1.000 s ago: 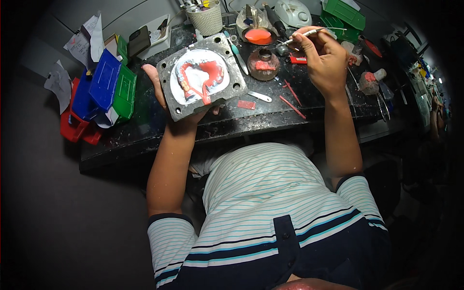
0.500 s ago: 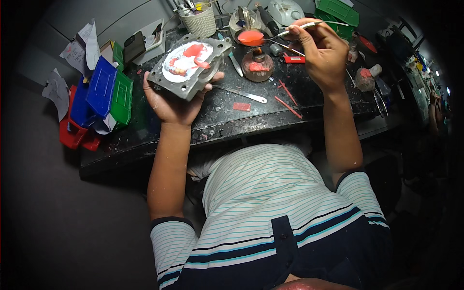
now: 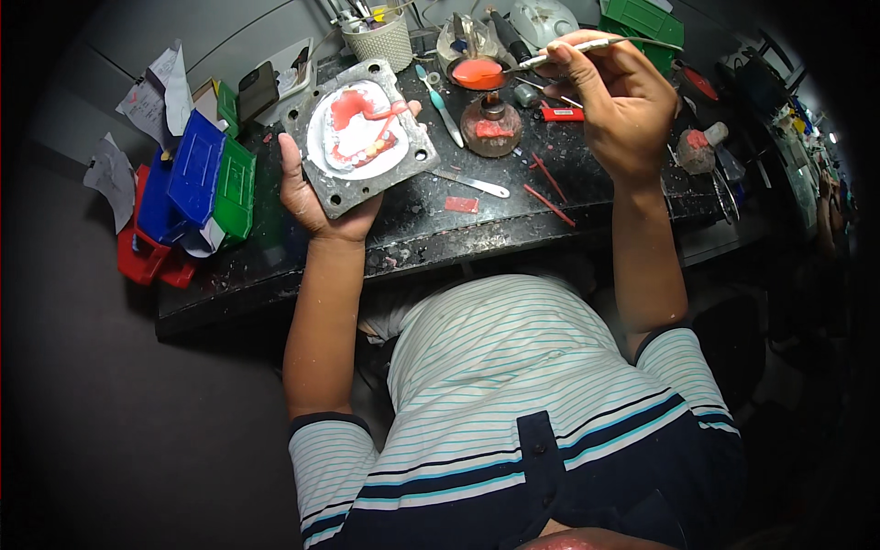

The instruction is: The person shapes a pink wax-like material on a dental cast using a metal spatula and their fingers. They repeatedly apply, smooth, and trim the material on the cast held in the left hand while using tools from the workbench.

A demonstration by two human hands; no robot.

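My left hand point(image 3: 316, 206) is closed around the underside of a grey metal denture flask half point(image 3: 390, 191), tilted to face me. White plaster point(image 3: 317, 137) fills it, and a denture with teeth and red wax point(image 3: 371, 147) sits in the plaster. Between the fingertips of my right hand point(image 3: 628, 115) is a slim wax carver point(image 3: 587, 48) with a pale handle. The carver's thin tip reaches the right rim of a dish of glossy red wax point(image 3: 478, 71). Just below that dish stands a spirit burner point(image 3: 490, 136); whether it is lit I cannot tell.
On the black bench point(image 3: 422, 243) lie a knife point(image 3: 481, 186), a red wax piece point(image 3: 461, 204), wax sticks point(image 3: 550, 206), a toothbrush point(image 3: 442, 108) and a red lighter point(image 3: 561, 115). Blue point(image 3: 188, 170), green and red bins stand at the left. A tool cup point(image 3: 380, 44) is behind.
The flask has turned and tipped toward me, showing more of the plaster and teeth. My right hand has shifted slightly right, still holding the wax carver by the dish.
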